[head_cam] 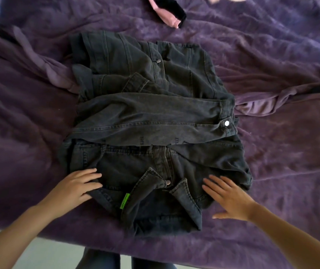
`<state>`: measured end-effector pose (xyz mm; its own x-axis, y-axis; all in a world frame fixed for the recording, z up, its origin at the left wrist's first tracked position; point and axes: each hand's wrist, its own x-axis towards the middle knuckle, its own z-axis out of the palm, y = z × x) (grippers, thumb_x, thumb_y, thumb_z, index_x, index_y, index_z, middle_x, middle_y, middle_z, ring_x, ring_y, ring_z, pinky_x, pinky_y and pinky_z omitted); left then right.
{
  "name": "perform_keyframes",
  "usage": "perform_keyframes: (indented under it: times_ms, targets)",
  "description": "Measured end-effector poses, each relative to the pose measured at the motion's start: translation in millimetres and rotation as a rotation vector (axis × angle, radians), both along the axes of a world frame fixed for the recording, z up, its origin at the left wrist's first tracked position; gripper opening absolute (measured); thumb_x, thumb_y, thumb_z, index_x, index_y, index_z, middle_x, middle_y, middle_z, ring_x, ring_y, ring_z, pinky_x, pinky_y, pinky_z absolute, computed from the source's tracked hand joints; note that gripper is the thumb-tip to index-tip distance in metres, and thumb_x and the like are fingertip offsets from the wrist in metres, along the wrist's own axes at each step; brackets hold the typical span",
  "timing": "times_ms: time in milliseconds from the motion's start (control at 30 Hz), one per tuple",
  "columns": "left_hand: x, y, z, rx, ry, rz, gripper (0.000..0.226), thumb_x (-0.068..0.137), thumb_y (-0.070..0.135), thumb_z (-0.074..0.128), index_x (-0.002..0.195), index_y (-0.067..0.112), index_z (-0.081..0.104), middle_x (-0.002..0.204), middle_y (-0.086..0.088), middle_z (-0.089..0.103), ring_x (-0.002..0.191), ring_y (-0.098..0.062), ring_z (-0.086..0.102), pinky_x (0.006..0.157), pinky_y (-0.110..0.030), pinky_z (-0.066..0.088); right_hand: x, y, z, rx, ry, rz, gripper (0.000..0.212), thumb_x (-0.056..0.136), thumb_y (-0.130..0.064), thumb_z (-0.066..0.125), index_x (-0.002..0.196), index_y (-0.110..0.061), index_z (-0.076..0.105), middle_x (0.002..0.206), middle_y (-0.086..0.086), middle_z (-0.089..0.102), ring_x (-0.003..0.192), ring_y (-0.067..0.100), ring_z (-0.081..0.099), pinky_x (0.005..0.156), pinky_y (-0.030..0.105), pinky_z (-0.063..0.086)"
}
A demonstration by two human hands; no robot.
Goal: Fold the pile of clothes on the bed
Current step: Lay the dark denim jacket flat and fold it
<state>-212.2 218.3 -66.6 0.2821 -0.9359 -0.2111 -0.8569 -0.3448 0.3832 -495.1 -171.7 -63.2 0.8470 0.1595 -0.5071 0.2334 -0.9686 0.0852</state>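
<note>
1. A dark grey denim jacket is lying front-up on the bed, over a purple plush blanket. Its collar is pointing towards the person. Both sleeves are lying folded across the chest, and the upper one is ending in a cuff with a silver snap button.
2. The left hand is resting on the jacket's near shoulder, fingers lightly bent over the cloth and thumb at its edge. Whether it is pinching the fabric cannot be told.
3. The right hand is lying flat on the opposite shoulder, fingers straight and spread, holding nothing.
4. Step in hand, as judged: with the sleeves in, the hands are probably smoothing the collar end ahead of the crosswise fold.
5. The next move is calling for a grip on both shoulders, so that the collar end can be carried over to the far hem without the sleeves slipping.
6. A pink-and-black garment is waiting well apart at the far side, and a lilac cloth is lying partly under the jacket, so more folding is likely remaining.
</note>
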Motion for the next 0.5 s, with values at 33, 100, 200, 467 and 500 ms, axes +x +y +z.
perform_keyframes:
  times_ms: [33,100,200,467,500]
  targets:
    - [0,0,2,0.002,0.003,0.002,0.062,0.029,0.016,0.096,0.087,0.019,0.077,0.103,-0.004,0.071,0.109,-0.015,0.045,0.087,-0.029,0.039,2,5,-2,-0.01,0.044,-0.034,0.095,0.066,-0.067,0.064,0.139,-0.013,0.035,0.123,0.004,0.063,0.117,0.027,0.055,0.093,0.041,0.044]
    - [-1,-4,7,0.012,-0.01,0.014,0.054,0.041,0.018,0.095,0.091,0.022,0.075,0.104,-0.005,0.071,0.109,-0.016,0.05,0.077,-0.029,0.052,11,10,-2,0.021,0.012,-0.093,0.088,0.051,-0.036,0.085,0.129,-0.015,0.05,0.106,0.0,0.071,0.102,0.025,0.066,0.084,0.036,0.052]
    - [5,-6,13,0.014,0.063,0.131,0.033,0.076,0.008,0.07,0.101,0.028,0.068,0.116,0.001,0.064,0.109,-0.015,0.06,0.087,-0.026,0.047,24,5,13,0.133,-0.173,-0.081,0.025,0.071,-0.015,0.051,0.087,-0.016,0.07,0.08,0.0,0.072,0.081,0.021,0.071,0.077,0.028,0.04]
    - [112,-95,90,-0.395,0.23,0.916,0.019,0.094,0.002,0.048,0.105,0.001,0.063,0.097,-0.009,0.057,0.095,-0.021,0.051,0.073,-0.021,0.034,142,-67,100,0.226,-0.577,-0.946,0.029,0.084,-0.005,0.053,0.108,-0.005,0.069,0.103,0.022,0.068,0.097,0.038,0.063,0.083,0.042,0.045]
    - [129,-112,94,-0.432,0.185,0.969,0.023,0.095,0.008,0.047,0.109,-0.001,0.063,0.1,-0.013,0.06,0.098,-0.023,0.054,0.077,-0.025,0.035,166,-73,103,0.219,-0.555,-0.992,0.03,0.088,-0.006,0.053,0.115,-0.007,0.066,0.111,0.022,0.065,0.107,0.038,0.058,0.089,0.044,0.04]
